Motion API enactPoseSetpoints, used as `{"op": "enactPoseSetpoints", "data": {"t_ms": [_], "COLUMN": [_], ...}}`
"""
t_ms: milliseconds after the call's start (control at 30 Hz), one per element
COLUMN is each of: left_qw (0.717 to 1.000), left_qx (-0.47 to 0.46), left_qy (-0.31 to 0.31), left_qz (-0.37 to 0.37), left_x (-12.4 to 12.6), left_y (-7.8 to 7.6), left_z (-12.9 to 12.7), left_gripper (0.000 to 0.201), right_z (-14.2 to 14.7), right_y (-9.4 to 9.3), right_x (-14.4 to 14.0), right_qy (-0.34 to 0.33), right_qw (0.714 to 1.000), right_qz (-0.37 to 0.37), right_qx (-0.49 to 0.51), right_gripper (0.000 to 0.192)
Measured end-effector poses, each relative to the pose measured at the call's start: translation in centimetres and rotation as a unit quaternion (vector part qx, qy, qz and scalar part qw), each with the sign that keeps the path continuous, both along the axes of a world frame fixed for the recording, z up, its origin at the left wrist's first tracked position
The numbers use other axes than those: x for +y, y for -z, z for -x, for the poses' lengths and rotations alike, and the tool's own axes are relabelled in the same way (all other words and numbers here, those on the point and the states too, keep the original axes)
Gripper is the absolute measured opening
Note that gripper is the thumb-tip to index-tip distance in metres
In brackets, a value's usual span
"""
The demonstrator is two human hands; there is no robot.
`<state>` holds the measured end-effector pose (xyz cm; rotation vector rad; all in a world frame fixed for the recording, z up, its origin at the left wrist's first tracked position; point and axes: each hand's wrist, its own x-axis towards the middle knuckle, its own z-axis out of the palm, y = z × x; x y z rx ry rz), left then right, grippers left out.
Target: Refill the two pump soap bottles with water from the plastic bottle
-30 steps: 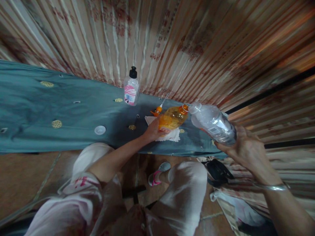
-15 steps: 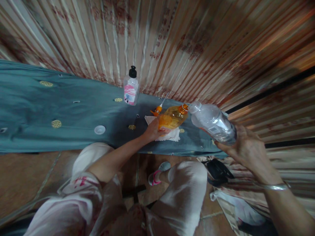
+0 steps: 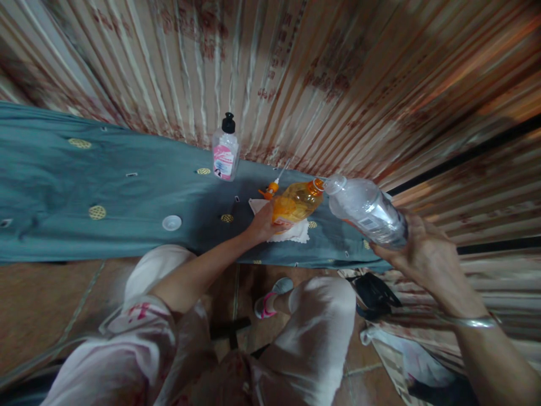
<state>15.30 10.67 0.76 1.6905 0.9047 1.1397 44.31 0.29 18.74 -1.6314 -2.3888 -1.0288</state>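
My left hand [image 3: 262,224] grips the orange bottle [image 3: 296,204], which stands tilted on a white cloth [image 3: 296,232] on the blue-grey tablecloth [image 3: 127,192]. My right hand [image 3: 422,256] is closed around the clear bottle [image 3: 367,210], tipped so that its open mouth meets the orange bottle's neck. Both labels are too blurred to read. A pump bottle [image 3: 225,149] with a pink label, text illegible, stands well apart by the curtain. A white cap [image 3: 171,223] lies on the tablecloth.
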Motion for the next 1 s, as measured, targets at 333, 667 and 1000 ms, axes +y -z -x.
{"op": "enactPoseSetpoints", "data": {"t_ms": [333, 667, 1000], "left_qw": [1.000, 1.000, 1.000], "left_qx": [-0.026, 0.012, 0.006], "left_qy": [-0.001, -0.022, -0.009], "left_qz": [-0.013, -0.002, -0.001], "left_x": [0.3, 0.3, 0.1], "left_y": [0.9, 0.9, 0.5], "left_z": [-0.2, -0.1, 0.0], "left_gripper": [0.063, 0.065, 0.062], "right_z": [-0.2, -0.5, -0.3], "right_y": [0.1, 0.3, 0.1], "right_x": [0.0, 0.1, 0.0], "right_qy": [0.007, 0.033, 0.026], "right_qw": [1.000, 0.999, 0.999], "right_qz": [0.008, 0.024, 0.027], "right_qx": [-0.001, 0.017, 0.007], "right_gripper": [0.075, 0.076, 0.072]}}
